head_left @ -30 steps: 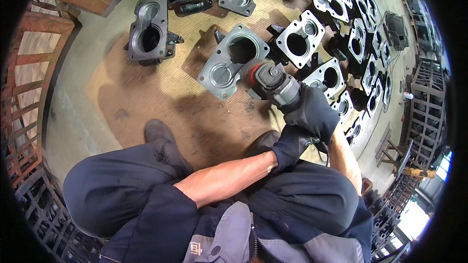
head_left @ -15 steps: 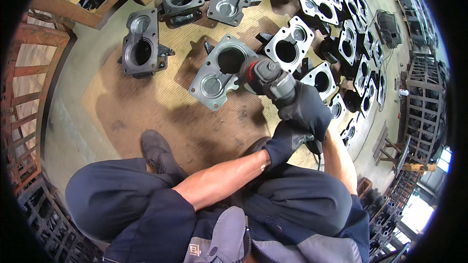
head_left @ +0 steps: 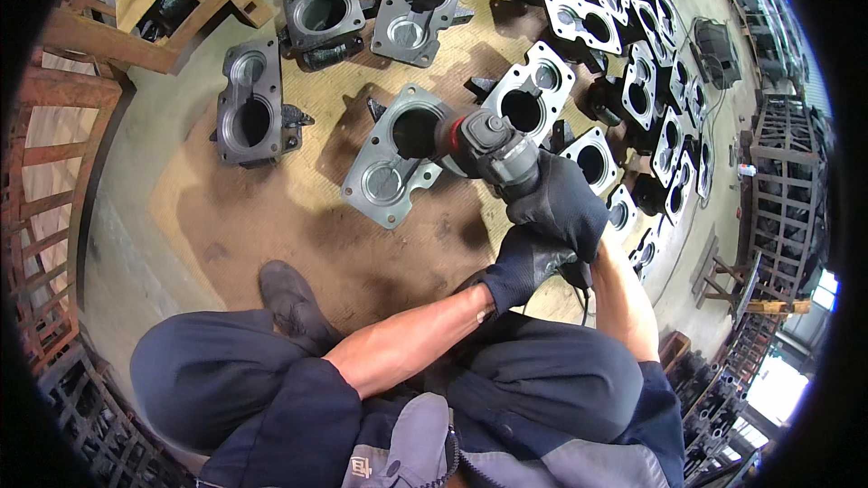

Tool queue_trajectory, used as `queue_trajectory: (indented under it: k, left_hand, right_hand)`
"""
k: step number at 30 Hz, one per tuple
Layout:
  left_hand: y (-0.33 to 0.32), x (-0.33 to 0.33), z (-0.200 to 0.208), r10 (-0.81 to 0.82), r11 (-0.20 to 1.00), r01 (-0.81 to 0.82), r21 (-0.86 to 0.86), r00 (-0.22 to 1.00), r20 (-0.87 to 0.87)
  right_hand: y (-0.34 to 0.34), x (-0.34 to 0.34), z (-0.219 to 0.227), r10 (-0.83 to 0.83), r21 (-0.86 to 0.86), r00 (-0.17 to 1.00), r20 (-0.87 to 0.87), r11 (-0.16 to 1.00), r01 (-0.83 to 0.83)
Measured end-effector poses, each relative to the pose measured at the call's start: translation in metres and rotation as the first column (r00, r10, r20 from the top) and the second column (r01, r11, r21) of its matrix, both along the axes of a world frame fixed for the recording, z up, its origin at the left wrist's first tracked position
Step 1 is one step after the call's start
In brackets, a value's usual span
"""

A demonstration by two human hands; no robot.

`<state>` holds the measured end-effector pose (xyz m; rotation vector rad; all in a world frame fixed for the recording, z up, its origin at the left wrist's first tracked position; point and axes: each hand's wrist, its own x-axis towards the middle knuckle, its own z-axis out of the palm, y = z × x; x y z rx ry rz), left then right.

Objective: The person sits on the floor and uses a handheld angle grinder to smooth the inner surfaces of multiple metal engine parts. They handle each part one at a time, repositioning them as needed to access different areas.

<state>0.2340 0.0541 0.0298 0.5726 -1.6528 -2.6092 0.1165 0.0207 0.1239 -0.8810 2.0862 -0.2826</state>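
Note:
Both my hands wear dark gloves and grip one angle grinder (head_left: 493, 146). My right hand (head_left: 562, 203) is closed round its body, just behind the grinder head. Below it, my left hand (head_left: 524, 267) wraps the rear end, near where the cord hangs down. The grinder's disc, with a red part at its edge, is at the right edge of a metal casting (head_left: 384, 183). This casting lies on the mat with its flat machined face up, showing a deep round bore and a shallower round recess. The grinder head hides whether the disc touches the metal.
Similar castings stand beyond, including one at left (head_left: 250, 81) and one close on the right (head_left: 547, 99). Several more fill the right side. A ribbed tan mat (head_left: 244, 253) lies under them. Rusty racks (head_left: 63, 154) line the left, and dark cage racks (head_left: 787, 172) the right.
The view has shifted a little, so the near castings sit slightly lower and farther left in the picture. Both hands keep their grip on the grinder, its head still at the same casting's right edge.

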Motion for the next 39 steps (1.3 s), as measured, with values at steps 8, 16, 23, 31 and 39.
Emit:
queue_trajectory:
  k: [8, 16, 23, 31, 39]
  left_hand:
    - [0.015, 0.006, 0.011, 0.200, 0.975, -0.205, 0.089, 0.978, 0.053]
    - [-0.012, -0.010, -0.005, 0.129, 0.984, -0.127, 0.123, 0.992, -0.006]
    - [-0.037, -0.005, 0.011, -0.043, 0.997, 0.037, 0.069, 0.996, 0.075]
    - [-0.033, -0.012, 0.017, 0.106, 0.992, -0.109, 0.063, 0.993, 0.046]
    - [-0.058, -0.006, 0.003, 0.254, 0.963, -0.249, -0.099, 0.966, 0.041]
  right_hand:
    - [0.011, 0.002, -0.008, 0.021, 0.031, 1.000, 0.016, 0.999, -0.021]
    - [-0.024, -0.014, -0.008, 0.020, -0.022, 0.998, 0.064, 1.000, -0.018]
    - [-0.035, -0.011, -0.009, 0.084, 0.012, 0.996, 0.024, 0.996, -0.084]
    - [-0.026, -0.016, -0.005, 0.006, -0.041, 0.997, 0.076, 0.999, -0.003]
    - [-0.073, -0.008, -0.010, 0.099, -0.046, 0.991, 0.089, 0.994, -0.096]
